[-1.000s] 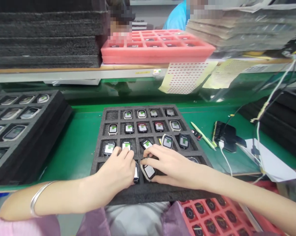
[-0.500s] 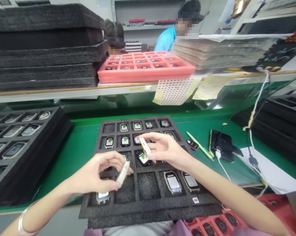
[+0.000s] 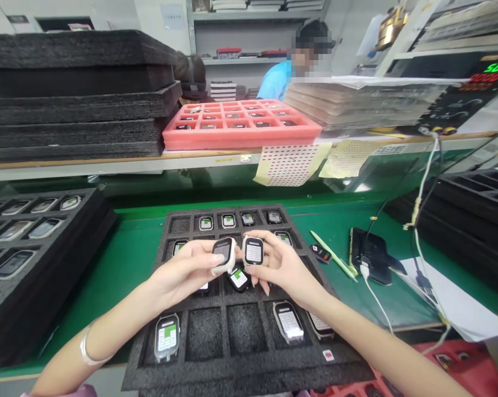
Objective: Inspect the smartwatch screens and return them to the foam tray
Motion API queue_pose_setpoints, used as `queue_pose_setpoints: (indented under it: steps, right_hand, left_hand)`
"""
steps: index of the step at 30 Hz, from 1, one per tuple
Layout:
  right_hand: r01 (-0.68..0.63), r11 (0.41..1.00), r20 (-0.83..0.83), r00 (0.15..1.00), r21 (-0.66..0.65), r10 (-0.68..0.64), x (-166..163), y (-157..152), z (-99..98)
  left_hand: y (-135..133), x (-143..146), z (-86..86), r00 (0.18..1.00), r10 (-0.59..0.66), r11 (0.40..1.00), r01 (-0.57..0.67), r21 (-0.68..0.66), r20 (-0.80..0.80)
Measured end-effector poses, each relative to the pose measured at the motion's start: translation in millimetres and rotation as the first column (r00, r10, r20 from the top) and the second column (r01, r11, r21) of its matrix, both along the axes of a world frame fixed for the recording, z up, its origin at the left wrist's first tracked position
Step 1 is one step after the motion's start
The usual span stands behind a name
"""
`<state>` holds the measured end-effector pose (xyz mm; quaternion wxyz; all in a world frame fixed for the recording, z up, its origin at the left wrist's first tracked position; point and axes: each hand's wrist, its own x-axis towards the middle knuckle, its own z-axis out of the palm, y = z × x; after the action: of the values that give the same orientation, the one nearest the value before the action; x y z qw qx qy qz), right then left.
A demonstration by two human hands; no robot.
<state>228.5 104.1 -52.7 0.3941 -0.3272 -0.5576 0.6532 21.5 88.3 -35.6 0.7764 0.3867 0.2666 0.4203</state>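
Note:
My left hand [image 3: 183, 267] is closed on a pale smartwatch case [image 3: 223, 255], its thumb on the dark screen. Right beside it, my right hand [image 3: 280, 264] grips a second white smartwatch case [image 3: 254, 251] by its edges, lit screen facing up. Both cases are held side by side above a black foam tray [image 3: 197, 361] with square compartments. Below them a dark watch [image 3: 238, 278] lies tilted in its compartment. Another watch [image 3: 167, 337] with a green block on its screen sits at the tray's front left, and a silver watch [image 3: 288, 321] at the front right.
Black foam trays [image 3: 104, 237] with watches stand at left. Right of the tray lie a light green pen [image 3: 334, 256], a small dark device [image 3: 321, 253] and a black phone-like device [image 3: 368, 256] with cables. A shelf behind bears a red foam tray [image 3: 241, 142]; a person [image 3: 276, 77] is beyond.
My left hand has moved right and up, bringing its watch beside the other one. Both watches have turned from edge-on to screens facing me.

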Motion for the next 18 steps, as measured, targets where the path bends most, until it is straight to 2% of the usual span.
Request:
queue_pose_setpoints:
  steps: [6,10,13,18]
  right_hand:
    - [0.022,0.999,-0.024,0.999,-0.038,-0.023,3.8,4.7,0.5]
    - [0.048,0.998,-0.042,0.998,-0.034,-0.049,5.1,5.3,2.7]
    - [0.060,0.998,-0.044,0.997,-0.019,-0.061,5.2,6.3,2.9]
    - [0.083,0.996,-0.034,0.996,0.006,-0.083,5.3,7.0,0.1]
  left_hand:
    - [7.6,6.0,-21.1,1.000,0.009,0.993,-0.007,-0.120,0.015]
    - [6.2,8.9,-21.2,0.999,-0.027,0.993,0.024,-0.116,-0.019]
    - [2.1,9.2,-21.0,0.999,0.007,0.993,-0.012,-0.120,-0.041]
    - [-5.0,10.4,-23.0,0.999,0.030,0.996,-0.027,-0.088,0.027]
